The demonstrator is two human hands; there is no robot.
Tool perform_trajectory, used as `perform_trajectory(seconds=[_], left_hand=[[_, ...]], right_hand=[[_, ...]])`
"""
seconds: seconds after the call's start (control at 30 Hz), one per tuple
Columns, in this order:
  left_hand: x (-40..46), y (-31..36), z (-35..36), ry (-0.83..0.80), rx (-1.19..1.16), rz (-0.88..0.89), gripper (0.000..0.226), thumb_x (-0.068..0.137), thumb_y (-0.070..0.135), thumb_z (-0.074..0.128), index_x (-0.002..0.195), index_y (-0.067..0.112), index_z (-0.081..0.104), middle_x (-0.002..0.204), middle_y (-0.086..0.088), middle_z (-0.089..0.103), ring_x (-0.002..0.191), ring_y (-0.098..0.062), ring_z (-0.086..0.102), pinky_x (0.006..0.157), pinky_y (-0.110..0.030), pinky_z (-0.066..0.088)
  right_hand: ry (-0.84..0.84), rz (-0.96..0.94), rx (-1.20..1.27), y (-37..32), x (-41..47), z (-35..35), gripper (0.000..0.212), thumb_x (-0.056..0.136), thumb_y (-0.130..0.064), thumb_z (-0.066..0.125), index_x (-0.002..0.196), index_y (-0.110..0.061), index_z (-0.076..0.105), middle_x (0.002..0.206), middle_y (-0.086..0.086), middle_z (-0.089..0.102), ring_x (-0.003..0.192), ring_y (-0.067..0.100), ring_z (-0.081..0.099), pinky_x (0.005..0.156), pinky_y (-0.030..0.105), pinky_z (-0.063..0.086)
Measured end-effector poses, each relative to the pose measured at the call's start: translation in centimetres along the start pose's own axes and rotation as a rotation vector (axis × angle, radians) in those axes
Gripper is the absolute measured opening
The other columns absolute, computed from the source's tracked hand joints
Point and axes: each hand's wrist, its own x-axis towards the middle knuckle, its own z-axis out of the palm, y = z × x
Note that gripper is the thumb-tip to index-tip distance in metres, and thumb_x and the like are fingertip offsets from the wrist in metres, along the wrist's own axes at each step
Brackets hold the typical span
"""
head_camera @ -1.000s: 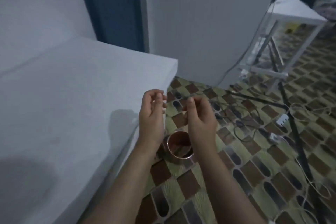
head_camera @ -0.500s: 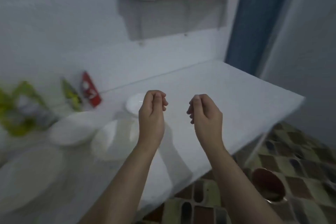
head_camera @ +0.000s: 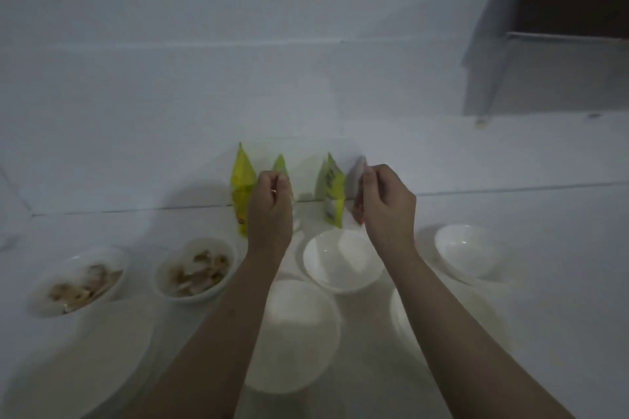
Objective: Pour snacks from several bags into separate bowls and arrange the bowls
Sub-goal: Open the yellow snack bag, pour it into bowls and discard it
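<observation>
Several snack bags lean on the wall at the back of the white counter (head_camera: 544,282): a yellow bag (head_camera: 242,187), a small green bag (head_camera: 280,165), a green-yellow bag (head_camera: 332,190) and a red bag (head_camera: 355,180). Two white bowls at the left, the far-left one (head_camera: 114,257) and its neighbour (head_camera: 219,292), hold brown snacks. Three more bowls stand empty: one (head_camera: 340,258), another (head_camera: 466,248) and a third (head_camera: 296,333). My left hand (head_camera: 270,211) hovers in front of the small green bag, fingers curled. My right hand (head_camera: 388,207) hovers curled in front of the red bag. Neither plainly holds anything.
A large white plate (head_camera: 85,357) lies at the front left. Another white dish (head_camera: 405,320) is partly hidden under my right forearm. A dark shelf (head_camera: 571,7) hangs on the wall at the upper right.
The view has swung left from the floor and counter corner to the bags and bowls. Both hands keep the same curled, raised pose.
</observation>
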Motion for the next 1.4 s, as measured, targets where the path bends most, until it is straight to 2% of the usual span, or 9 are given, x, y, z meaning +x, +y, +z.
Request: perform_trajectory(seconds=[0.1, 0.23, 0.43, 0.7, 0.87, 1.03, 1.23, 1.33, 1.4], left_hand=[[4.5, -2.6, -1.5, 0.058, 0.093, 0.031, 0.014, 0.097, 0.022, 0.048, 0.087, 0.015, 0.054, 0.074, -0.003, 0.056, 0.072, -0.022, 0.053, 0.066, -0.031, 0.038], [10.6, -6.0, -2.4, 0.062, 0.327, -0.043, 0.031, 0.094, 0.040, 0.052, 0.105, 0.011, 0.049, 0.100, -0.010, 0.057, 0.097, -0.032, 0.054, 0.083, -0.043, 0.046], [18.0, -10.0, -2.3, -0.257, 0.771, -0.366, 0.064, 0.093, 0.059, 0.042, 0.129, 0.006, 0.039, 0.127, -0.016, 0.055, 0.118, -0.037, 0.052, 0.090, -0.042, 0.042], [20.2, -12.5, -1.1, -0.474, 0.912, -0.246, 0.051, 0.101, 0.048, 0.035, 0.122, 0.007, 0.057, 0.120, -0.010, 0.062, 0.111, -0.031, 0.058, 0.076, -0.034, 0.039], [19.8, -13.0, -1.8, -0.457, 0.792, -0.219, 0.037, 0.103, 0.030, 0.038, 0.117, 0.003, 0.059, 0.115, -0.016, 0.063, 0.108, -0.035, 0.058, 0.075, -0.035, 0.039], [17.9, -8.8, -5.6, -0.308, 0.654, -0.132, 0.036, 0.098, 0.021, 0.043, 0.062, 0.012, 0.041, 0.069, -0.003, 0.047, 0.077, -0.029, 0.054, 0.063, -0.031, 0.034], [10.6, 0.1, -10.0, -0.097, 0.425, 0.038, 0.044, 0.098, 0.026, 0.046, 0.059, 0.012, 0.030, 0.055, -0.001, 0.033, 0.052, -0.016, 0.032, 0.050, -0.032, 0.027], [6.3, 3.6, -9.6, -0.068, 0.236, 0.131, 0.046, 0.099, 0.027, 0.049, 0.060, 0.015, 0.028, 0.052, 0.002, 0.027, 0.051, -0.014, 0.030, 0.048, -0.022, 0.026], [4.0, 5.2, -8.5, -0.066, 0.120, 0.159, 0.045, 0.099, 0.025, 0.050, 0.061, 0.013, 0.030, 0.051, 0.004, 0.025, 0.050, -0.012, 0.030, 0.046, -0.020, 0.027]], right_hand=[[-0.049, -0.037, -0.052, 0.1, 2.0, 4.7, 0.033, 0.101, -0.025, 0.046, 0.075, -0.007, 0.054, 0.058, 0.008, 0.059, 0.054, 0.014, 0.054, 0.097, 0.040, 0.049], [-0.088, -0.056, -0.129, 0.5, 4.4, 9.9, 0.031, 0.102, -0.022, 0.047, 0.080, -0.004, 0.058, 0.064, 0.008, 0.063, 0.057, 0.004, 0.055, 0.058, 0.016, 0.043], [-0.150, -0.086, -0.239, 1.7, 7.4, 16.4, 0.031, 0.102, -0.024, 0.047, 0.076, -0.010, 0.058, 0.062, 0.006, 0.062, 0.059, 0.020, 0.059, 0.054, 0.017, 0.037], [-0.167, -0.065, -0.330, 3.7, 7.7, 19.6, 0.033, 0.100, -0.025, 0.049, 0.068, -0.015, 0.053, 0.055, -0.003, 0.050, 0.052, 0.014, 0.048, 0.051, 0.031, 0.037], [-0.175, -0.068, -0.310, 3.8, 6.9, 19.5, 0.034, 0.099, -0.023, 0.050, 0.066, -0.019, 0.050, 0.054, -0.005, 0.049, 0.050, 0.010, 0.044, 0.050, 0.029, 0.033], [-0.149, -0.119, -0.247, 1.8, 5.6, 18.7, 0.038, 0.099, -0.023, 0.051, 0.061, -0.019, 0.045, 0.053, -0.001, 0.046, 0.051, 0.013, 0.042, 0.052, 0.033, 0.035], [-0.103, -0.110, -0.027, -1.8, 1.9, 14.1, 0.033, 0.100, -0.017, 0.053, 0.072, 0.001, 0.057, 0.058, 0.015, 0.058, 0.058, 0.031, 0.056, 0.059, 0.037, 0.050], [-0.068, -0.091, 0.008, -3.1, 0.2, 10.4, 0.032, 0.099, -0.013, 0.055, 0.069, -0.002, 0.058, 0.055, 0.008, 0.059, 0.053, 0.021, 0.056, 0.062, 0.014, 0.046], [-0.052, -0.078, 0.020, -3.7, -0.5, 7.7, 0.032, 0.099, -0.015, 0.055, 0.067, -0.012, 0.058, 0.053, -0.001, 0.059, 0.051, 0.010, 0.056, 0.062, 0.025, 0.048]])
